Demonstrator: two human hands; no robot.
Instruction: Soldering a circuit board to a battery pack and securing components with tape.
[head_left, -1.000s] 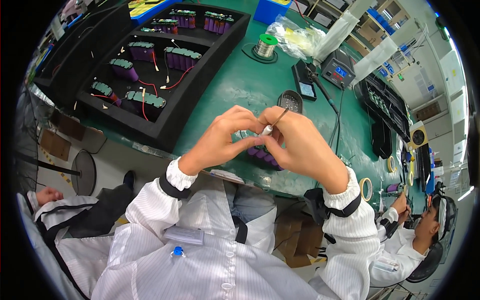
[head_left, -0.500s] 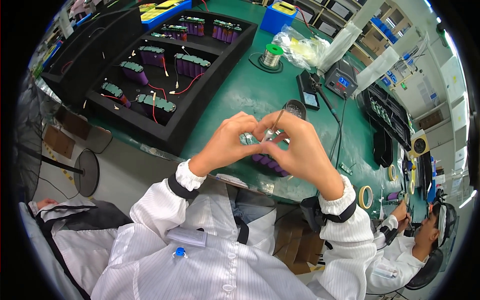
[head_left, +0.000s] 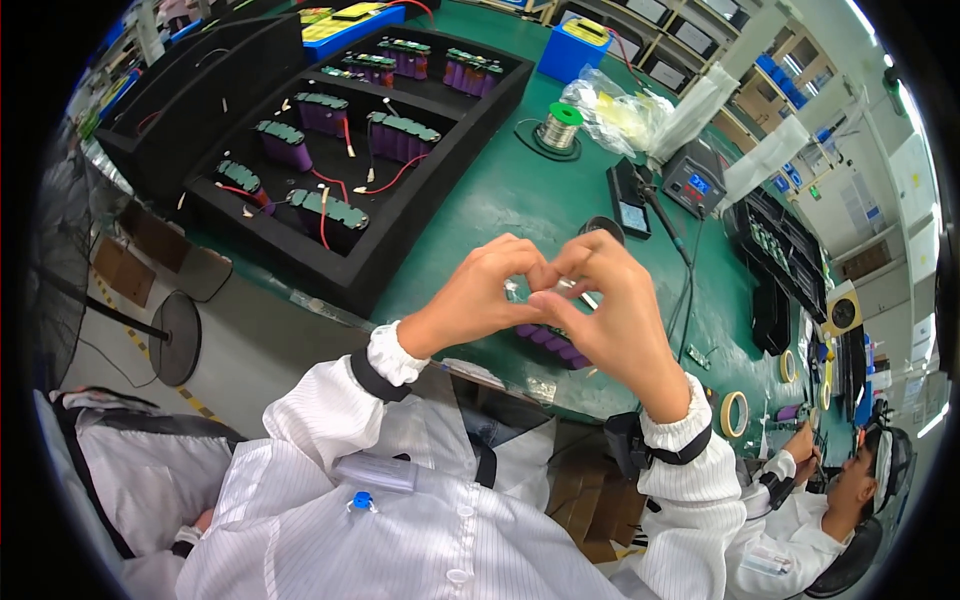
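Observation:
My left hand (head_left: 487, 290) and my right hand (head_left: 612, 295) meet at the fingertips over the green bench, thumbs touching or nearly so. Both are closed in a pinch. Between the right thumb and fingers shows a small whitish piece (head_left: 574, 291), too small to name; what the left fingers grip is hidden. Just below the hands lies a pack of purple battery cells (head_left: 553, 346), its upper part covered by my fingers. Behind the right hand a dark round dish (head_left: 604, 228) is partly hidden.
At the left stands a black foam tray (head_left: 445, 165) with several purple battery packs and loose leads. Beyond my hands are a solder spool (head_left: 560, 128), a soldering iron (head_left: 662, 210) and its station (head_left: 692, 178). Tape rings (head_left: 734, 414) lie right, near a seated co-worker (head_left: 835, 500).
The thin brownish tool that stuck up from my right hand no longer shows. My hands stay together; the whole view has shifted slightly.

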